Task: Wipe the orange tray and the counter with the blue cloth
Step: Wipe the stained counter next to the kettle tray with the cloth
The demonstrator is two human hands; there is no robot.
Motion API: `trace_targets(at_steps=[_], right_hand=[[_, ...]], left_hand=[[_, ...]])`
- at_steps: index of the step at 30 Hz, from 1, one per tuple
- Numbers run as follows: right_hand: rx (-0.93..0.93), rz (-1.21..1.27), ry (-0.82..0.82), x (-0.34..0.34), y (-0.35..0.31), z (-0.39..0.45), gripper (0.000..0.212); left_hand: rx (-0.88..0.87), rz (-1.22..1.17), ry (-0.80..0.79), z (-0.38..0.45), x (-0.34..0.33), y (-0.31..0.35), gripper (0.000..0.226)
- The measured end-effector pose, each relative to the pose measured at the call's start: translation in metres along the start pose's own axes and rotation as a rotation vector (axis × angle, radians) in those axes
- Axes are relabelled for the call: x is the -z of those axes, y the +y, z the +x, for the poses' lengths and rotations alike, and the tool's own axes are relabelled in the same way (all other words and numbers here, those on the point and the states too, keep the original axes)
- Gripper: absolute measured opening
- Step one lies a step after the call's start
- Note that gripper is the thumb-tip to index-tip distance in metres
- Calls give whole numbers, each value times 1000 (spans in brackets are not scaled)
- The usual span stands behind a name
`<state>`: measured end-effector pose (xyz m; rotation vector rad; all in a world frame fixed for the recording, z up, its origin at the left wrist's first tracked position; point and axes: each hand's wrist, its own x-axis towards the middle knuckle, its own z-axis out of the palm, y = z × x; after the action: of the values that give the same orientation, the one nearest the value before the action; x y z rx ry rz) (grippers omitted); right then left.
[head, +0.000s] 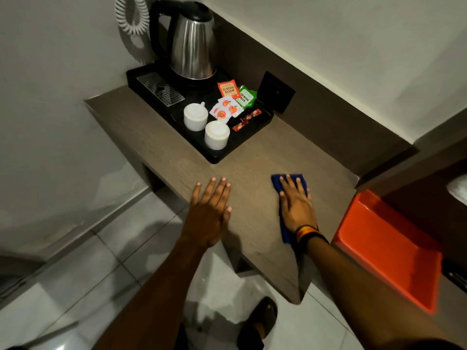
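The blue cloth (277, 182) lies flat on the brown wooden counter (255, 160), near its front right part. My right hand (297, 204) presses flat on top of the cloth with fingers spread, so only the cloth's far edge and left strip show. Flat on the bare counter near the front edge rests my left hand (211, 210), fingers apart and empty. The orange tray (389, 248) sits lower down to the right of the counter, tilted, with nothing visible in it.
A black tray (219, 157) at the counter's back left holds a steel kettle (192, 46), two white cups (195, 116), and tea and sugar sachets (228, 102). A black wall socket (276, 92) sits behind. Tiled floor and my foot (262, 317) lie below.
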<state>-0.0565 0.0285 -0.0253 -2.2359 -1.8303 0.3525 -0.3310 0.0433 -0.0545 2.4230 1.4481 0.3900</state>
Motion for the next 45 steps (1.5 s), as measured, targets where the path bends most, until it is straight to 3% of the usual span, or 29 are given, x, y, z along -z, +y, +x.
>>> trace_targets(at_steps=[4,8,12,16,20,23,29,32,37,41,45], right_hand=[[155,-22,-69,-23,-44,-24,52],[338,-48,-201,-14,-16,-105,50],[196,-39,-156,11,25,-77,51],[25,-24,-52,-1,-15,-23,52],[192,-66,-109,-22,-62,-55,52],[283,-44,-188,-15,-35,-87,52],[13,17,-34,11,44,-33,52],[-97,-7,37,13,68,21,51],[-256,-30,33,8,32,116,55],[0,-32,-27,-11,-46,117,55],[230,-47,-178,-19,-64,26,54]], left_hand=[[17,12,-13,1,2,3,62],[11,-35,2,-3,12,6,60],[50,-77,38,-6,15,-6,60],[25,-61,52,-5,16,-11,58],[31,-79,65,-7,20,-7,62],[21,-74,96,-6,19,-4,59],[-16,-49,42,13,9,-5,62],[-28,-44,103,10,2,-8,61],[-73,-23,184,11,-4,-13,58],[-64,-47,201,12,-6,-14,57],[-49,-16,133,11,4,-10,59]])
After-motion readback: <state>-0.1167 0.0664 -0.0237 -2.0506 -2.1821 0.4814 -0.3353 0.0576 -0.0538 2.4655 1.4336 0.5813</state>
